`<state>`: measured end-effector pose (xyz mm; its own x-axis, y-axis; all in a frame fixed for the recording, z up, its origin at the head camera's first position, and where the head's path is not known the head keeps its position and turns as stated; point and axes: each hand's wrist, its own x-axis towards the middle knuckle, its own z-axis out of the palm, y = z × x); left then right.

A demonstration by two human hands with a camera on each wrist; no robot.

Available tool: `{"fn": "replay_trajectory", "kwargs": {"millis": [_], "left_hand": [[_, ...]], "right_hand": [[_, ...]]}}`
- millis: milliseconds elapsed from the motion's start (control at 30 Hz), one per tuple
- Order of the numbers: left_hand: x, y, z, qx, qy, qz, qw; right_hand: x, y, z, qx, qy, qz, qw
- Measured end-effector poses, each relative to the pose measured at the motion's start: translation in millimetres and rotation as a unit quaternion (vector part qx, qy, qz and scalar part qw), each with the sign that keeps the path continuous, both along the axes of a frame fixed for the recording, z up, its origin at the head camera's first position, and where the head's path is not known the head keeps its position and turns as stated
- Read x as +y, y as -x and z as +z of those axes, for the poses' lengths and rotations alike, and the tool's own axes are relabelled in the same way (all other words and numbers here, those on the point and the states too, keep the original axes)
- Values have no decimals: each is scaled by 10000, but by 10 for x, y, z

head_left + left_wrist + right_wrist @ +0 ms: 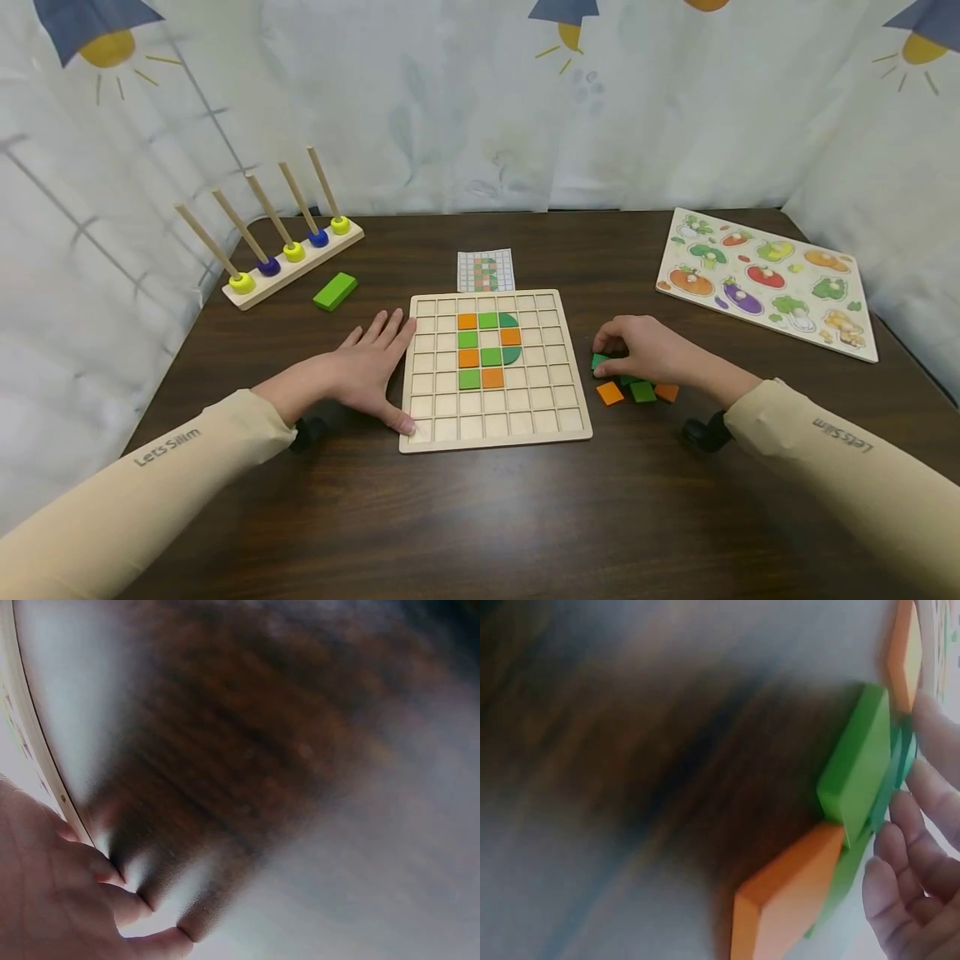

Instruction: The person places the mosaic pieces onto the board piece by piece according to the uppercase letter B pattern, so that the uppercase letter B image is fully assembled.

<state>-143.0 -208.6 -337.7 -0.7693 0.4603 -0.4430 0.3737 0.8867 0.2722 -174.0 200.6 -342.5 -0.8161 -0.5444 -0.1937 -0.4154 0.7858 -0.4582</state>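
Note:
A wooden grid board lies in the middle of the table, with orange squares, light green squares and dark green rounded pieces in some cells. My left hand rests with spread, straight fingers along its left edge, the thumb on the lower left corner. To the right of the board, my right hand pinches a dark green piece between thumb and forefinger. Under and beside that hand is a small pile with orange tiles and a light green tile. The palm partly hides the pile.
Behind the board lies a printed pattern card. A peg stand with yellow and blue rings stands at the back left, a green block near it. At the back right is a vegetable puzzle board. White curtains enclose the table.

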Motion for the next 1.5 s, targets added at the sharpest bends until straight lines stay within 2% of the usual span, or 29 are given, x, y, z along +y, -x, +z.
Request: {"fn": "replay_trajectory", "kwargs": {"millis": [333,567,667,800,900,1233,1500], "left_hand": [[0,-13,1,-39,2,15,10000],[-9,-10,-10,-40,19,7,10000],[-16,-8,-11,-24,18,10,10000],[-18,-1,-9,4,27,-11,10000],[-13,4,-10,-7,40,-16,10000],[0,12,-10,42,48,-1,10000],[-5,12,7,44,70,-2,10000]], "right_hand": [[-39,-17,-27,128,227,141,9996],[-123,-16,19,210,530,-73,9983],[-190,-5,43,6,892,-127,9959],[-276,6,61,-700,1449,-169,9868],[-334,9,65,-1007,1676,-172,9806],[-482,-4,62,-1034,1588,-628,9799],[-593,3,45,-1132,1768,-851,9740]]}}
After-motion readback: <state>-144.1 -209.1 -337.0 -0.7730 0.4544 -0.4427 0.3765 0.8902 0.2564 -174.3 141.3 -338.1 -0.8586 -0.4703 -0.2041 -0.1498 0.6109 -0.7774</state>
